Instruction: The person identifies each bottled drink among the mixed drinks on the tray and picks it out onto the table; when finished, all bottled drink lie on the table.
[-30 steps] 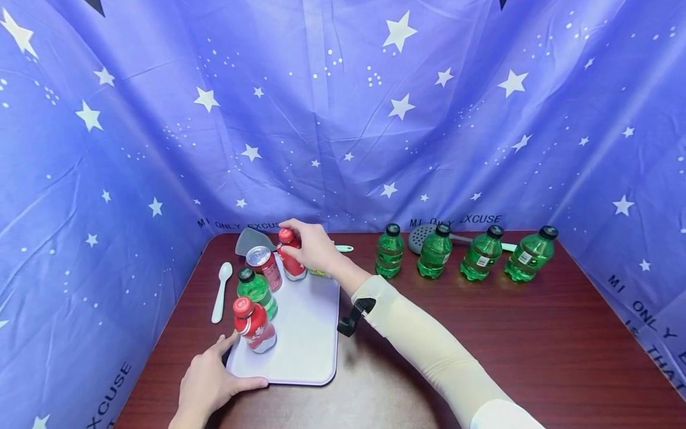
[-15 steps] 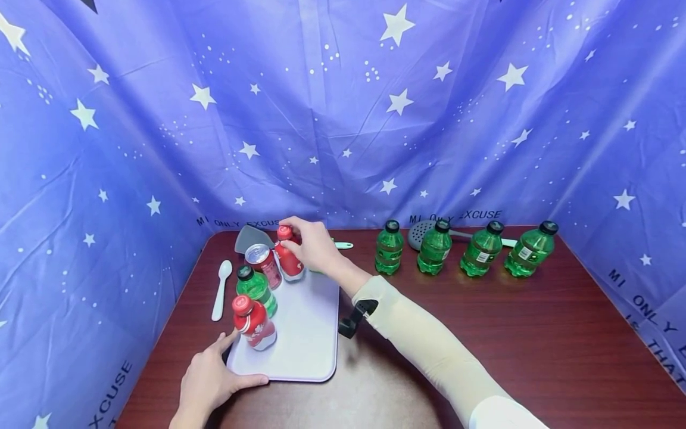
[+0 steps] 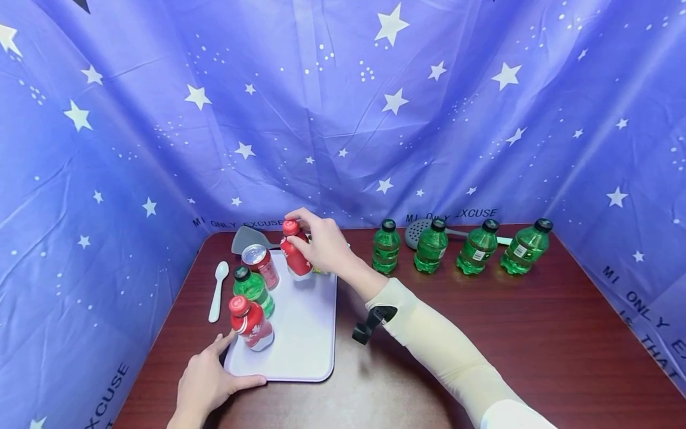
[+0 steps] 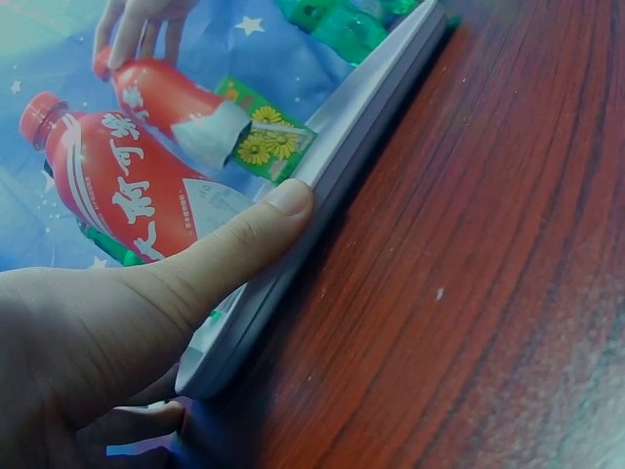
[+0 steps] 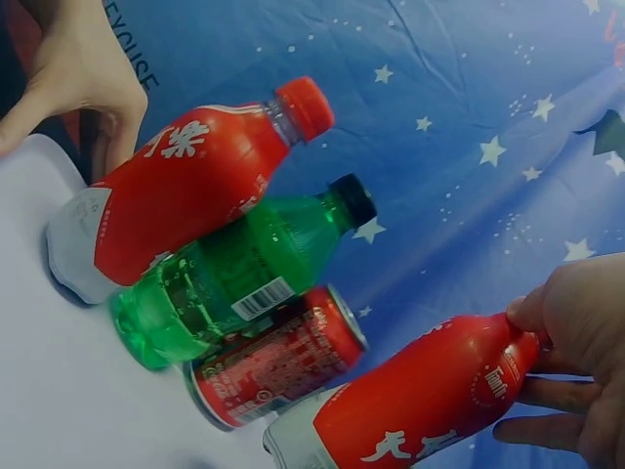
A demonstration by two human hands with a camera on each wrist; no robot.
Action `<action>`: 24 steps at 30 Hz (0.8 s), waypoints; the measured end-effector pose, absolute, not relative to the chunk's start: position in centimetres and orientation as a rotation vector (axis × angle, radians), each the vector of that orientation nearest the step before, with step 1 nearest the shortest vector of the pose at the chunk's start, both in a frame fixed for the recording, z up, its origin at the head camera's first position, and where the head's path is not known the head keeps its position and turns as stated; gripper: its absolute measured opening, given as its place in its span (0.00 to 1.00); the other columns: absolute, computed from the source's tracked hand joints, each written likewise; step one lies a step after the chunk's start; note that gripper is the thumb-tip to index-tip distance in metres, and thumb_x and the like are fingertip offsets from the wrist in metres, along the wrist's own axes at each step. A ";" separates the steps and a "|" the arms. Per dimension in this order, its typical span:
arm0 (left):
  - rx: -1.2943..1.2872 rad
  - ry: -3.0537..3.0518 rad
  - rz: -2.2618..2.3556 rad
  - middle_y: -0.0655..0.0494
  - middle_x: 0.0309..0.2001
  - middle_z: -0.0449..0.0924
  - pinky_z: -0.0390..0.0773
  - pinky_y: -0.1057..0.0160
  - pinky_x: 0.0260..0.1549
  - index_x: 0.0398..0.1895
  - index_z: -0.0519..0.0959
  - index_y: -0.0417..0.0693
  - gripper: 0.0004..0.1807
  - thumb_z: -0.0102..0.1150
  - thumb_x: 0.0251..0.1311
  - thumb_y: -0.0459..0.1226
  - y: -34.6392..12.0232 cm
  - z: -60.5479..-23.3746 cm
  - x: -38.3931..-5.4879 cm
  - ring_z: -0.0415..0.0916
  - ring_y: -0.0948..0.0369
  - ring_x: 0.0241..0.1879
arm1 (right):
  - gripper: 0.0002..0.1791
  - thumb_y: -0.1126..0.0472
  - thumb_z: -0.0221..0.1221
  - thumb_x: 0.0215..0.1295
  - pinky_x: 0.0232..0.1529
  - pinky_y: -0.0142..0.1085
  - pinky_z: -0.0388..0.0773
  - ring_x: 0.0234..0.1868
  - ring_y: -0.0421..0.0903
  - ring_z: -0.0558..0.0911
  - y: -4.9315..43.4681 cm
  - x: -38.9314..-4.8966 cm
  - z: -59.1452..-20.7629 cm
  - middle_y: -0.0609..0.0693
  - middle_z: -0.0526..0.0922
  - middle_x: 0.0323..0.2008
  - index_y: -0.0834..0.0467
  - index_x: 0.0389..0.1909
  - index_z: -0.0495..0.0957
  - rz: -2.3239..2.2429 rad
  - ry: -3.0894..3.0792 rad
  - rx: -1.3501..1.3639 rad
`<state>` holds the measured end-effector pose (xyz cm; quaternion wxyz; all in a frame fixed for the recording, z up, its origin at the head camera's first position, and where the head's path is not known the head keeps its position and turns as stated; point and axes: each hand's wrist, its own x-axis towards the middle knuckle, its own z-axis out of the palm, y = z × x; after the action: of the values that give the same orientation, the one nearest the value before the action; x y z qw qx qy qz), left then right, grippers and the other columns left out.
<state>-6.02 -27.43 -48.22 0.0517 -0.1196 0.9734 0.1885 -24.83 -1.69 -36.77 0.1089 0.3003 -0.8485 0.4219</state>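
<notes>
- At the near-left corner of the tray [image 3: 300, 357]: left hand [image 3: 206, 381], thumb and fingers spread wide, thumb on the near rim, fingers at the left edge.
- White spoon [image 3: 218, 292] flat on the table [image 3: 536, 357], left of the tray, bowl end away from the person.
- Grey spatula [image 3: 245, 239] on the table past the tray's far-left corner, partly hidden.
- Tray's left side, near to far: front red bottle [image 3: 254, 328] upright just beside left fingertips, then tray's green bottle [image 3: 257, 293], black cap, upright, then red can [image 3: 268, 271], upright, silver top.
- Held red bottle [image 3: 296, 259] over the tray's far end, right of the can, slightly tilted. Can't tell if its base touches the tray.
- Right hand [image 3: 328, 244] holding it, narrow pinch at the neck and cap.
- Green carton [image 4: 256, 151] with yellow flowers just beside that bottle's base, mostly behind the right hand in the head view.
- Black wrist device [image 3: 367, 328] on the right sleeve [image 3: 445, 345], beige.
- Right of tray, well apart: four green bottles [image 3: 430, 250], upright in a row, black caps.
- Slotted skimmer [image 3: 415, 234] lying behind them.
</notes>
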 end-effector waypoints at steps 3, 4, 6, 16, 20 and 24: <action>-0.354 2.971 0.572 0.26 0.73 0.69 0.82 0.29 0.49 0.77 0.73 0.46 0.76 0.79 0.20 0.79 -27.4 -48.2 -6.0 0.75 0.26 0.64 | 0.22 0.62 0.69 0.71 0.57 0.47 0.88 0.56 0.52 0.91 -0.9 -24.6 -36.4 0.55 0.91 0.55 0.54 0.63 0.79 1.281 -2.471 0.875; -0.351 2.975 0.573 0.26 0.73 0.69 0.82 0.29 0.49 0.77 0.73 0.46 0.76 0.79 0.20 0.79 -27.4 -48.2 -6.0 0.75 0.26 0.64 | 0.22 0.62 0.69 0.71 0.56 0.48 0.88 0.55 0.52 0.91 -0.6 -24.6 -36.3 0.55 0.91 0.54 0.54 0.63 0.79 1.287 -2.464 0.873; -0.347 2.980 0.575 0.26 0.73 0.70 0.82 0.29 0.49 0.76 0.73 0.46 0.76 0.79 0.20 0.79 -27.4 -48.2 -6.0 0.75 0.26 0.64 | 0.22 0.62 0.70 0.70 0.56 0.48 0.88 0.55 0.52 0.92 0.1 -24.5 -36.2 0.55 0.91 0.54 0.54 0.62 0.79 1.286 -2.456 0.869; -0.345 2.970 0.571 0.26 0.73 0.70 0.82 0.30 0.48 0.77 0.73 0.46 0.76 0.79 0.21 0.79 -27.5 -48.3 -6.2 0.76 0.27 0.63 | 0.22 0.63 0.70 0.69 0.56 0.44 0.88 0.57 0.51 0.91 3.4 -24.0 -36.3 0.53 0.91 0.54 0.55 0.62 0.80 1.286 -2.424 0.836; -0.342 2.967 0.572 0.26 0.73 0.70 0.83 0.30 0.47 0.77 0.72 0.45 0.76 0.79 0.21 0.78 -27.6 -48.3 -6.2 0.76 0.27 0.63 | 0.22 0.63 0.71 0.69 0.55 0.43 0.88 0.55 0.49 0.92 4.7 -23.5 -36.2 0.53 0.92 0.54 0.55 0.62 0.80 1.294 -2.408 0.841; -0.329 2.979 0.575 0.26 0.73 0.69 0.82 0.30 0.46 0.77 0.72 0.45 0.77 0.79 0.19 0.79 -27.6 -48.3 -6.0 0.76 0.26 0.63 | 0.22 0.64 0.71 0.68 0.54 0.42 0.88 0.51 0.48 0.93 6.2 -22.9 -36.1 0.52 0.92 0.52 0.56 0.61 0.80 1.294 -2.405 0.846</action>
<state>-5.97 -27.55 -48.35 0.0451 -0.1077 0.9752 0.1882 -22.91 6.17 -36.14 0.1410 0.2930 -0.8328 0.4480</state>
